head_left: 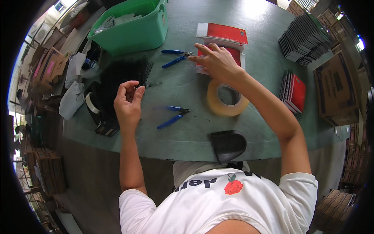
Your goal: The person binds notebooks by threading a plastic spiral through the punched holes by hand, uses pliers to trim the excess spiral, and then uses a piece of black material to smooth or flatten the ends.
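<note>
Pinching the black spiral coil (153,84) lightly between thumb and curled fingertips, as the left hand (127,102) appears to do beside the dark coil heap (128,72), should spare its loops from bending. Over the lower red-covered booklet (235,54) on the green table (177,91), the right hand (220,62) has its fingers spread, no grip discernible; flat, even pressure would keep the sheets square, clear of the blue-handled wire cutters (174,52).

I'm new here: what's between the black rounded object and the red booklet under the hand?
The head view shows a tape roll between the black rounded object and the red booklet.
</note>
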`<act>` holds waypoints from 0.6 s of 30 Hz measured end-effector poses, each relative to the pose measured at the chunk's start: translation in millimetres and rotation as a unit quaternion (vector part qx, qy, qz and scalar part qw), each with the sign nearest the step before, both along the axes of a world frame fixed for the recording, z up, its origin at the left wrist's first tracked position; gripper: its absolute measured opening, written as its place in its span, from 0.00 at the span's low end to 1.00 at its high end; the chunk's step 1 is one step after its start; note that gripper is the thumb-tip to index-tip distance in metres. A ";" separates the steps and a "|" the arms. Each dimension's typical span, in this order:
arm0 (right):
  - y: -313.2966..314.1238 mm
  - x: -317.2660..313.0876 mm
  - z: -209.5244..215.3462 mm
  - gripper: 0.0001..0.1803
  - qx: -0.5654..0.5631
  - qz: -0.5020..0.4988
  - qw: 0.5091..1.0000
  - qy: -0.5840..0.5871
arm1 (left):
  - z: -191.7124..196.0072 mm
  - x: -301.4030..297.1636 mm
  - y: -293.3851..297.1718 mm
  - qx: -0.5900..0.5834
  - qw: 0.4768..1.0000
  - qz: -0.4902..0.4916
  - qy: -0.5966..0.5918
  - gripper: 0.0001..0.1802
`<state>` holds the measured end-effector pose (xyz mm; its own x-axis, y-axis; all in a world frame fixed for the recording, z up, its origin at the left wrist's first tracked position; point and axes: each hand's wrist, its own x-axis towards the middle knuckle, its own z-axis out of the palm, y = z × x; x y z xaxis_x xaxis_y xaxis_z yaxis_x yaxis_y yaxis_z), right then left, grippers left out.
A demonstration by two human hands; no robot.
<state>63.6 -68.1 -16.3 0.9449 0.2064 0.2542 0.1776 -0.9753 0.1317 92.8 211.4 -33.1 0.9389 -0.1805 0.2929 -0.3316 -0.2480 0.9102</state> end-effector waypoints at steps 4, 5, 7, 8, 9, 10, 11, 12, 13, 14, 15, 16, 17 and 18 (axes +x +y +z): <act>-2.2 13.0 17.3 0.23 0.043 -0.008 0.988 0.146 | 22.2 -9.0 18.7 -0.086 0.994 -0.042 0.054 0.13; -6.2 15.0 16.8 0.23 0.060 0.005 0.988 0.144 | 22.0 -9.5 20.3 -0.090 0.993 -0.047 0.055 0.13; -11.5 18.0 17.1 0.22 0.094 0.032 0.985 0.140 | 22.4 -10.0 22.6 -0.099 0.992 -0.058 0.058 0.13; -11.6 18.5 16.9 0.21 0.114 0.034 0.984 0.134 | 22.6 -10.9 21.1 -0.100 0.991 -0.058 0.062 0.12; -12.2 19.5 17.6 0.21 0.115 0.036 0.983 0.139 | 22.6 -13.1 17.3 -0.101 0.991 -0.058 0.065 0.12; -12.8 20.4 18.9 0.21 0.116 0.038 0.982 0.145 | 22.0 -14.6 14.3 -0.101 0.991 -0.058 0.069 0.11; -13.2 20.8 20.3 0.22 0.118 0.041 0.981 0.150 | 21.5 -15.2 13.0 -0.097 0.991 -0.064 0.072 0.11; -13.7 21.0 21.4 0.21 0.122 0.046 0.980 0.150 | 20.6 -15.6 12.1 -0.092 0.991 -0.070 0.075 0.11; -14.3 21.1 22.4 0.21 0.125 0.051 0.979 0.151 | 20.1 -16.4 11.5 -0.087 0.990 -0.075 0.078 0.11; -15.6 21.1 22.7 0.21 0.129 0.055 0.979 0.150 | 20.2 -16.7 10.5 -0.086 0.990 -0.075 0.078 0.11; -16.9 21.5 21.6 0.21 0.130 0.057 0.979 0.149 | 20.4 -17.4 9.7 -0.085 0.990 -0.074 0.079 0.11; -18.3 22.2 19.7 0.21 0.131 0.059 0.979 0.148 | 20.5 -18.1 9.5 -0.084 0.991 -0.074 0.079 0.11; -18.9 23.5 17.8 0.21 0.132 0.062 0.978 0.147 | 20.7 -18.6 10.1 -0.081 0.991 -0.071 0.078 0.11; -18.9 24.5 16.3 0.21 0.131 0.066 0.978 0.145 | 20.5 -19.2 10.8 -0.078 0.992 -0.068 0.077 0.11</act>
<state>88.1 -87.0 0.0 0.9544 0.2956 0.0408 0.2978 -0.9345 -0.1950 73.6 222.2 -12.6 0.9451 -0.2718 0.1814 -0.2055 -0.0629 0.9766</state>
